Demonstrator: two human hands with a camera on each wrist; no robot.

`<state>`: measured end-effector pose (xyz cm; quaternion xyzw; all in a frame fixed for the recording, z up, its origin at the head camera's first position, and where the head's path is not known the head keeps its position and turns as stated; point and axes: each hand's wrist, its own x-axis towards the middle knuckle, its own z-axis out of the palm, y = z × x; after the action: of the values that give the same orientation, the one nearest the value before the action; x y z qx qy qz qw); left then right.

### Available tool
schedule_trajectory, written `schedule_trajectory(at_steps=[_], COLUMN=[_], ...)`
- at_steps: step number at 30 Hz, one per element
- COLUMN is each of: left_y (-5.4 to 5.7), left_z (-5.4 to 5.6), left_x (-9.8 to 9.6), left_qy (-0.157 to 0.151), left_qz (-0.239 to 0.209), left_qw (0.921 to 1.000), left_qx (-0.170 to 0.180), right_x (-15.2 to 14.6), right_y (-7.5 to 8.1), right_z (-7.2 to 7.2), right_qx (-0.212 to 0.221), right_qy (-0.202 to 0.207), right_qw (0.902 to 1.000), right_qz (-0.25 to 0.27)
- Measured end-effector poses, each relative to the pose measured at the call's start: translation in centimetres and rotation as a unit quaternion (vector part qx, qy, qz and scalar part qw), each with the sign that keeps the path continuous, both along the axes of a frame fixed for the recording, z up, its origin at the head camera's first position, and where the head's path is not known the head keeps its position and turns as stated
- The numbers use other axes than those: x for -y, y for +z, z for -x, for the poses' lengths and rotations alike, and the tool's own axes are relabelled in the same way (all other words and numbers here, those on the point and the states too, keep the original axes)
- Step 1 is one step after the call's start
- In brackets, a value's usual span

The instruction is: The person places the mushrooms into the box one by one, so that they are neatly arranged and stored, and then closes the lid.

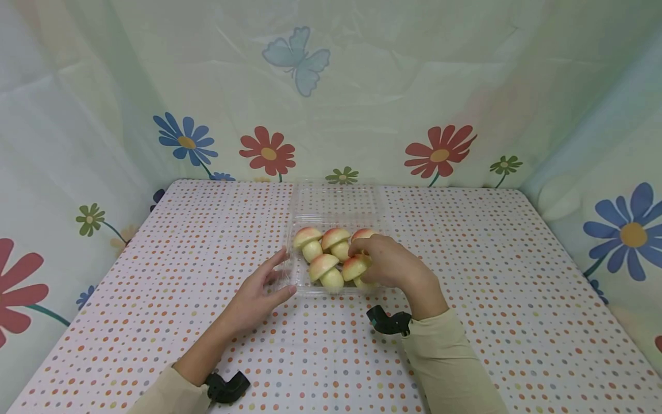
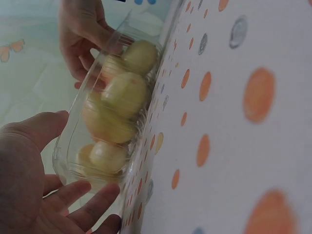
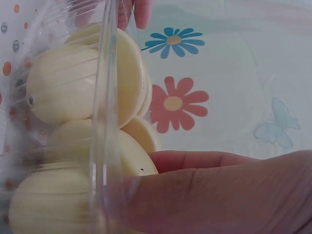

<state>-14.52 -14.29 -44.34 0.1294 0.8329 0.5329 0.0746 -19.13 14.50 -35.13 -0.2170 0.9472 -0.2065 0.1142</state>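
A clear plastic clamshell box [image 1: 300,276] lies on the table with its lid [image 1: 336,202] folded back. Inside are several toy mushrooms [image 1: 323,267] with red-and-yellow caps and pale stems. My right hand [image 1: 398,265] reaches into the right end of the box. Thumb and fingers pinch the cap of the front right mushroom [image 1: 355,268]; in the right wrist view they close round its pale edge [image 3: 131,153]. At the box's left end, my left hand [image 1: 253,300] is spread, thumb and fingertips right at the wall [image 2: 61,158].
The table [image 1: 491,276] wears a white cloth with coloured dots. Curtains printed with flowers and a butterfly [image 1: 297,60] hang behind it and along both sides. Black camera mounts sit on the left wrist [image 1: 227,388] and right wrist [image 1: 389,321].
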Motion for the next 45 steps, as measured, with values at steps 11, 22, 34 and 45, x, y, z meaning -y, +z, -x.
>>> schedule_trajectory(at_steps=[11,22,34,45], left_y=[0.0,0.0,0.0,-0.1], left_z=[0.0,-0.3,-0.2,0.0], left_x=[0.0,0.2,0.2,0.3], left_qy=[-0.001,0.001,-0.002,-0.014], left_qz=[-0.003,-0.005,-0.008,-0.014], left_qw=[1.0,1.0,0.9999,0.9998], left_qx=[-0.001,0.003,0.009,0.004], right_x=[-0.3,-1.3,-3.3,-6.3], right_y=[0.3,0.9,0.2,-1.0], right_z=[-0.1,-0.2,0.9,2.9], right_qx=[0.016,0.022,-0.035,0.009], right_qy=[-0.022,-0.03,-0.096,-0.131], right_qw=[0.9996,0.9983,0.9899,0.9872], right_qz=[0.005,0.044,0.098,0.09])
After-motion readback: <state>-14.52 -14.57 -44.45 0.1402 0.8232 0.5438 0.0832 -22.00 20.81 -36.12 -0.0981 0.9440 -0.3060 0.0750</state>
